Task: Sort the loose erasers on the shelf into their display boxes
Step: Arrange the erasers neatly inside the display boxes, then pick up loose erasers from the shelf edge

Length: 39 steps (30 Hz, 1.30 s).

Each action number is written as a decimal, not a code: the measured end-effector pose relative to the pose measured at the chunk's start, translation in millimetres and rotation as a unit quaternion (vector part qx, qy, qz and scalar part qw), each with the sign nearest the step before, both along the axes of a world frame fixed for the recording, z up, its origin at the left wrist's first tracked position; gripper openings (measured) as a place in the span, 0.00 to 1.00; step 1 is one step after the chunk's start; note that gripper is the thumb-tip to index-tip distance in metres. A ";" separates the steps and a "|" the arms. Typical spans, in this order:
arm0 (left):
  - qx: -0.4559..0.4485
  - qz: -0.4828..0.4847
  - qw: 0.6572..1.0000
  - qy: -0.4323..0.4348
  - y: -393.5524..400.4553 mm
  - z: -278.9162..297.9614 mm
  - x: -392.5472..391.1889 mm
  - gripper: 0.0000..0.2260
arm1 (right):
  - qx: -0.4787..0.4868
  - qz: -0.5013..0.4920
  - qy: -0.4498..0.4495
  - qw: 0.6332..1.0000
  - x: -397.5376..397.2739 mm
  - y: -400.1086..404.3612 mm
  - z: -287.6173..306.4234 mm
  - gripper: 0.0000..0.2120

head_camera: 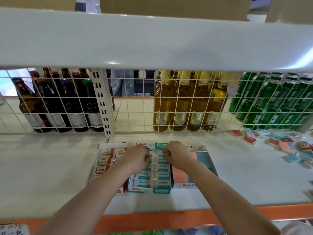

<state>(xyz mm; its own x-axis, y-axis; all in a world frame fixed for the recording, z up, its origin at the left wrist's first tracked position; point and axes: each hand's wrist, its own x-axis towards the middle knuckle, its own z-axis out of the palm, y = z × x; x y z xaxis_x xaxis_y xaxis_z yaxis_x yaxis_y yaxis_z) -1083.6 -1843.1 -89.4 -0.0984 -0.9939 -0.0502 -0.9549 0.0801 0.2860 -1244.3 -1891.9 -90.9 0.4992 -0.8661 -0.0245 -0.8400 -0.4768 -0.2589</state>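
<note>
Evidently, both hands were set over the far end of the teal display box (pixel 149 189), the left hand (pixel 135 159) and right hand (pixel 178 156) with fingers curled down onto the teal-sleeved erasers (pixel 160 174) there, though whether any single eraser was pinched could not be told. The step was judged best done by pressing the rows flat and square against the box walls. The loose erasers (pixel 277 143) were left well apart at the shelf's (pixel 50 167) right, blurred and partly cut off; fingertips were hidden.
</note>
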 end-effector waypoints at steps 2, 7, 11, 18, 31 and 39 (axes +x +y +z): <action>-0.005 0.004 1.000 0.025 -0.1 2.4 -4.6 0.10 | -0.002 -0.023 -0.020 1.000 -9.8 0.6 4.3 0.12; -0.036 0.003 0.999 0.040 -5.3 9.9 -33.0 0.13 | -0.017 -0.093 -0.048 0.994 -56.4 -4.9 11.8 0.12; -0.045 -0.003 0.998 0.051 -18.7 16.4 -68.0 0.11 | -0.008 -0.140 -0.053 0.989 -104.6 -9.1 13.9 0.11; -0.016 -0.058 0.995 0.079 -45.0 12.9 -144.5 0.12 | 0.006 -0.198 -0.069 0.978 -191.0 -19.0 10.6 0.12; 0.014 -0.098 0.991 0.092 -93.3 -7.8 -271.8 0.15 | -0.018 -0.301 -0.082 0.950 -332.5 -56.9 -2.4 0.13; 0.027 -0.085 0.992 0.092 -113.1 -20.2 -313.6 0.14 | -0.034 -0.345 -0.051 0.937 -386.4 -81.8 -5.8 0.21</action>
